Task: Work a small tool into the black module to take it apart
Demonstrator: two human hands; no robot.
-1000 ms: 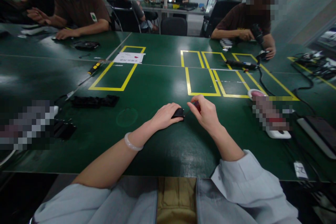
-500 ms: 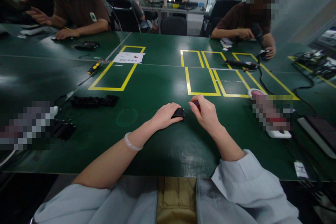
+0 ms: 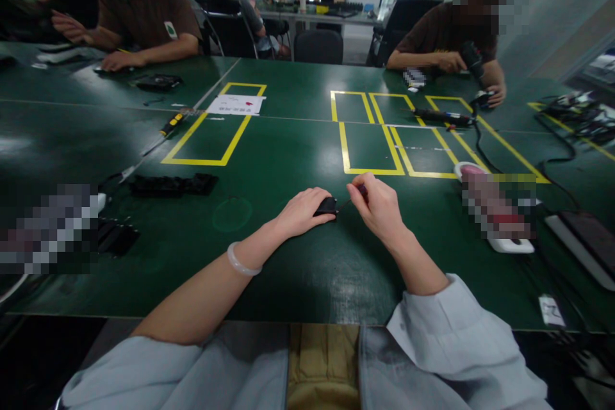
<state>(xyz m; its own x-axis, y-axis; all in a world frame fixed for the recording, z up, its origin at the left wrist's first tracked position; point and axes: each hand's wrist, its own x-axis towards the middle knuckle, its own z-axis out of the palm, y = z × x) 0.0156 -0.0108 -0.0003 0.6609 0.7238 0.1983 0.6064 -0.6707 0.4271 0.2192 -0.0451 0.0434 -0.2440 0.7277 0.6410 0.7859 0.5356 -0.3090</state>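
My left hand is closed around a small black plastic part and holds it down on the green table. Most of that part is under my fingers; its right end shows. In my right hand is a small screwdriver, its dark handle mostly covered by my curled fingers. The thin shaft slants down and left to the right end of the black part. Whether the tip sits in a screw is too small to tell.
Black strips lie to the left, with a yellow-and-black screwdriver beyond. Yellow tape outlines mark the table ahead. A white-edged, blurred-out object and a dark notebook-like thing are at right. Co-workers sit across the table.
My right hand has turned slightly and shifted a little to the right, and more of the screwdriver's shaft shows. My left hand and the black part stay put.
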